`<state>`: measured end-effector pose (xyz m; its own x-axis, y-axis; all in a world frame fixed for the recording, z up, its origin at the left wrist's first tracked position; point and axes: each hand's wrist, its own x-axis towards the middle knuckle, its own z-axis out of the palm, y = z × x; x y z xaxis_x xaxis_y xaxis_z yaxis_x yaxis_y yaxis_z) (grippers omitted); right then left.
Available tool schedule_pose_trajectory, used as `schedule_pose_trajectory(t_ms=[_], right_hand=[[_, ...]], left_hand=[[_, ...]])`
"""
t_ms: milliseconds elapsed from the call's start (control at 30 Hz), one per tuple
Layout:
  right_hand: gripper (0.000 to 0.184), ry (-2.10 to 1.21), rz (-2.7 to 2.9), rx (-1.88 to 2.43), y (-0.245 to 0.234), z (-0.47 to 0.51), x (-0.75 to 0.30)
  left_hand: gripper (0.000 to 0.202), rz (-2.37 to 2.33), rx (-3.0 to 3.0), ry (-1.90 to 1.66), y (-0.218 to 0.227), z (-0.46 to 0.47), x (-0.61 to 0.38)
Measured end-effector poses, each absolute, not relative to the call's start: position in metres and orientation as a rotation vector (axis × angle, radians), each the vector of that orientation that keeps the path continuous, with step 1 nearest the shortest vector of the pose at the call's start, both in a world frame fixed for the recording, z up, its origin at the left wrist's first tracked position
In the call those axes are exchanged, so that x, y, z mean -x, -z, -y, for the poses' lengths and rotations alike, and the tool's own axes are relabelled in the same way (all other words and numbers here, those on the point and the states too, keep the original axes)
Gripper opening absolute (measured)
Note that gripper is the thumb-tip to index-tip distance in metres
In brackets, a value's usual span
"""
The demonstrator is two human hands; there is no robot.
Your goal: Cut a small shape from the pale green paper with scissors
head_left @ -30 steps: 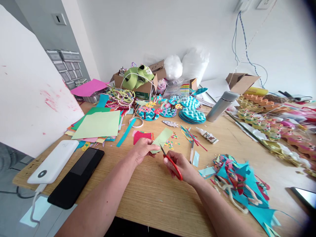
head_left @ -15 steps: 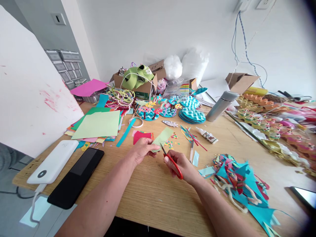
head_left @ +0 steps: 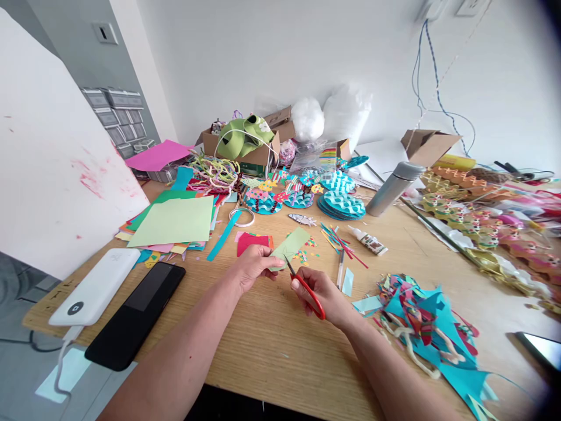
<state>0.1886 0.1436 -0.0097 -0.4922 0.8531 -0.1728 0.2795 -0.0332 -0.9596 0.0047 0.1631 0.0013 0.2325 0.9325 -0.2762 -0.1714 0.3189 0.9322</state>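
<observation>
Left hand (head_left: pixel 256 269) pinches a pale green paper strip (head_left: pixel 293 242) over the worktop (head_left: pixel 272 345) while the right hand (head_left: pixel 323 292) grips red-handled scissors (head_left: pixel 307 287), their blades (head_left: pixel 288 264) at the strip's near end, with red paper (head_left: pixel 252 242) left of the strip, confetti (head_left: pixel 301 256) just right of it and a glue bottle (head_left: pixel 370 240) farther right.

A white wall (head_left: pixel 245 52) rises behind the wooden table (head_left: pixel 272 345), with a grey wall (head_left: pixel 79 44) at left
</observation>
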Motion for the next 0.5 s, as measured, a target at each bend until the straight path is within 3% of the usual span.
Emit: schedule_pose_trajectory(t_ms=[500], right_hand=[[0.045,-1.628,1.729,1.146,0.0072,-0.1427,-0.1892]], left_hand=[[0.021,-1.03,-0.944,-0.955,-0.0026,-0.164,-0.0055]])
